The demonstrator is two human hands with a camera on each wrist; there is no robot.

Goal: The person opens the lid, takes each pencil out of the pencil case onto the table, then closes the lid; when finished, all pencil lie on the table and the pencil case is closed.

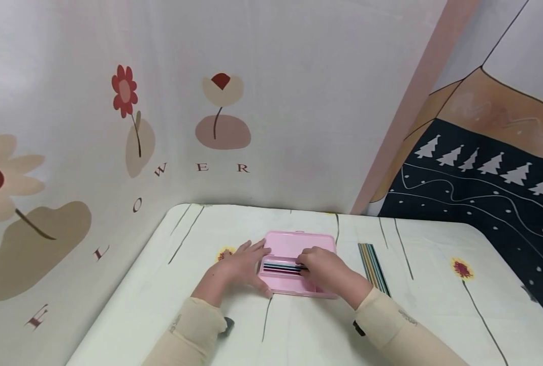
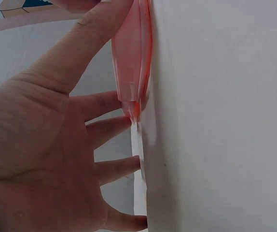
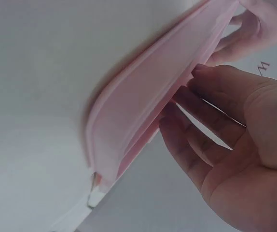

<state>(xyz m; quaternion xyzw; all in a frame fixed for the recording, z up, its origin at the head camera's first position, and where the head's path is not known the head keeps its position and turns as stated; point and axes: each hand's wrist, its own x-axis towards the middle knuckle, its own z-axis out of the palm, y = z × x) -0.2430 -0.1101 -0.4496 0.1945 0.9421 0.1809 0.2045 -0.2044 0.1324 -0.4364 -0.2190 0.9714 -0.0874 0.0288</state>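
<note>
A pink pencil case [image 1: 300,243] lies opened flat on the table, its lid away from me. Several dark and teal pencils [image 1: 280,267] lie lengthwise in its near half. My right hand [image 1: 323,267] reaches into the case with bent fingers, thumb and fingertips about the right ends of these pencils; its fingertips are partly hidden by the case wall in the right wrist view. With spread fingers, my left hand [image 1: 241,267] rests at the case's left side, thumb by the near corner. The left wrist view shows its straight fingers [image 2: 112,130] beside the pink case edge.
Right of the case, more pencils [image 1: 371,264] lie side by side on the table, gold and teal among them. The white tablecloth [image 1: 198,315] has printed flowers. Light printed curtains [image 1: 298,127] stand behind and at the left, a dark patterned cloth [image 1: 477,203] at the right.
</note>
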